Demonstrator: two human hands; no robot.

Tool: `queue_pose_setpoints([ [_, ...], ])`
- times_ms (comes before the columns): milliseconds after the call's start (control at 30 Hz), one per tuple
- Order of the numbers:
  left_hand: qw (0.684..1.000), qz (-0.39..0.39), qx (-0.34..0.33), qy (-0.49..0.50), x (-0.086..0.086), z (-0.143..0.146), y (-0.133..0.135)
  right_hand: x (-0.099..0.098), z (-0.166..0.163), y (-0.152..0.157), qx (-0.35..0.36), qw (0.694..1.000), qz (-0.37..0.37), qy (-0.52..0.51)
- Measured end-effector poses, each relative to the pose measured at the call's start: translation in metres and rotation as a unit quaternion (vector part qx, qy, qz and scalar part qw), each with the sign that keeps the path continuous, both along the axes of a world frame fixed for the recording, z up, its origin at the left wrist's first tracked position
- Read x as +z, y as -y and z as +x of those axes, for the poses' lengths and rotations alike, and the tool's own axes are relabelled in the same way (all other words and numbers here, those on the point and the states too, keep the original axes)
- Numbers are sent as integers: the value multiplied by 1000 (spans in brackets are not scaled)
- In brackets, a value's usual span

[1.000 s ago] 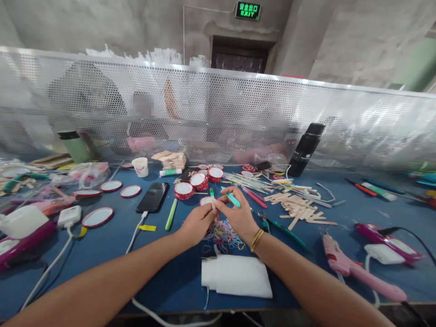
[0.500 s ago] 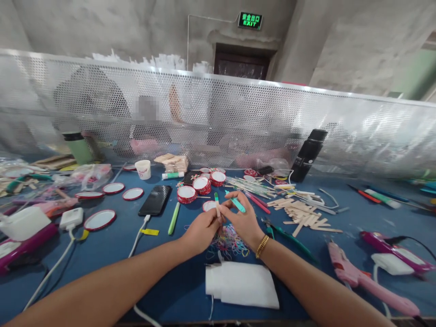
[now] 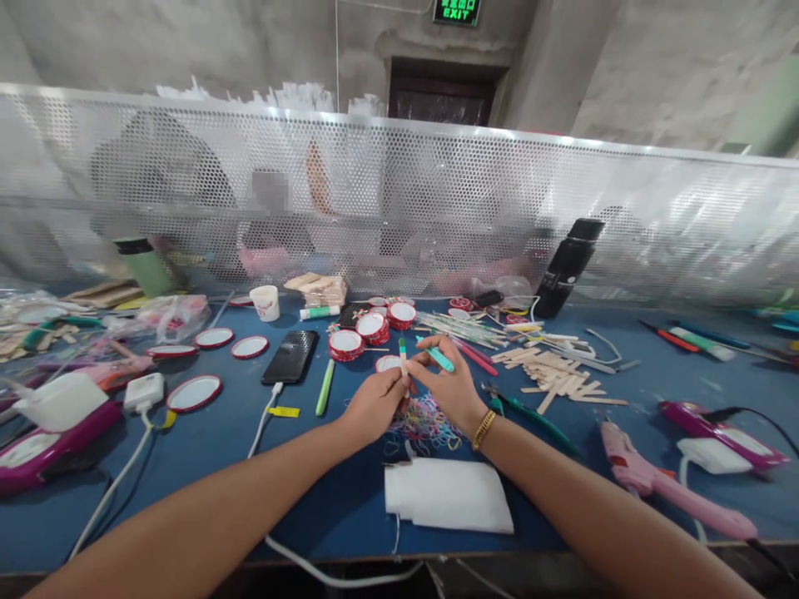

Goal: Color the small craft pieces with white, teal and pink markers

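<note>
1. Blue work table [image 3: 187, 466] runs up to a perforated metal screen [image 3: 437, 208] at the far side, and it is crowded with craft bits.
2. Your left hand [image 3: 373, 405] is closed around the lower end of a green-tipped stick [image 3: 403, 353], which stands nearly upright between thumb and fingers, just in front of a small red-rimmed lid lying flat.
3. Your right hand [image 3: 450, 388] is pinched on a teal stick [image 3: 439, 357] that angles away to the far left, its tip close to the upright one; whether the two touch is too small to tell.
4. Directly under both hands lies a heap of coloured rubber bands [image 3: 424, 420], and nearer to you a white foam pad [image 3: 449, 497].
5. To join the sticks neatly, I would keep the left grip low and firm so the upper part stays free, and bring the teal one in squarely rather than at a slant.
6. Keep your wrists above the bands so none get dragged along.
7. Wooden sticks [image 3: 553, 376] are piled to the right, green-handled pliers [image 3: 530, 416] lie beside your right wrist, and a pink glue gun [image 3: 662, 491] rests further right, its nozzle pointing away from you; mind its cord.
8. A phone [image 3: 290, 357] and red-rimmed lids [image 3: 194, 392] sit to the left, well clear of your hands.
</note>
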State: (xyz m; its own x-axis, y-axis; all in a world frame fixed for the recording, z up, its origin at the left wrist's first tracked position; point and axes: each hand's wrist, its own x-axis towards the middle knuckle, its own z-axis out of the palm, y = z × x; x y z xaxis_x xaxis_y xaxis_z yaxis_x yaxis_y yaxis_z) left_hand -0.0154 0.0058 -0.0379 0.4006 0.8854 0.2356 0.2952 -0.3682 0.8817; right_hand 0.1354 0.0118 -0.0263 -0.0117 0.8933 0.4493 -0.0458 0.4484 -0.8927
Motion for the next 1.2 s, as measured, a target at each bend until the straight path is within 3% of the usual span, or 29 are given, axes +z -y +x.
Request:
queue_pose_setpoints([
  [300, 1000, -8, -3, 8, 4, 0, 2, 4, -2, 4, -1, 999, -30, -12],
  [567, 1000, -11, 3, 4, -2, -1, -1, -4, -2, -1, -1, 1000, -5, 4],
  [800, 999, -6, 1, -34, 5, -4, -1, -1, -5, 0, 24, 999, -22, -23],
  [1200, 999, -7, 5, -41, 7, -5, 0, -2, -5, 0, -5, 1000, -10, -3],
])
